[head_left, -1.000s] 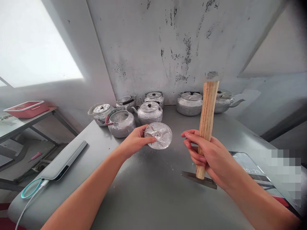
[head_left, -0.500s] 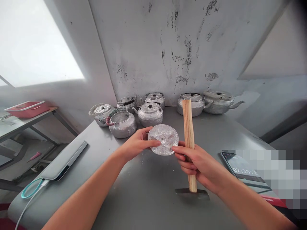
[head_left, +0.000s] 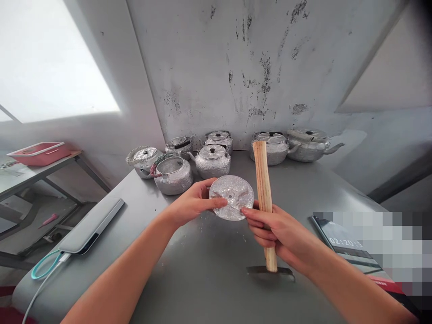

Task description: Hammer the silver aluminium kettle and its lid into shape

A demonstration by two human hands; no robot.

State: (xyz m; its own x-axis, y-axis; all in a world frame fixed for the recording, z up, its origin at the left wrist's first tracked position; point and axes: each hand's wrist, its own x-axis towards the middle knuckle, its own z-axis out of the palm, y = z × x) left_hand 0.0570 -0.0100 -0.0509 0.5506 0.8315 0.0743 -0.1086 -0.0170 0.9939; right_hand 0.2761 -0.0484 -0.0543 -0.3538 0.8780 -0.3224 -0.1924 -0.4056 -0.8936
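My left hand [head_left: 199,198] pinches a round, silvery, embossed kettle lid [head_left: 232,189] by its left side, the thumb lying across its face. A small hole shows at the lid's middle. My right hand [head_left: 270,227] is wrapped round the wooden handle of a hammer [head_left: 262,173], with the dark metal head hanging downward near the table. The thumb and finger of that same hand also touch the lid's lower right edge. Beyond the lid stands a lidless kettle [head_left: 173,180] with a red and dark wrapped handle.
Several silvery kettles [head_left: 213,164] line the table's back edge by the stained wall. A power bank [head_left: 91,227] with a cable lies at left. At right lies a phone [head_left: 340,238] showing a timer, partly pixelated. A pink basket [head_left: 40,154] rests on another table.
The hammer handle's upper end has tilted slightly to the left. Both hands keep their hold on the lid, which has barely shifted.
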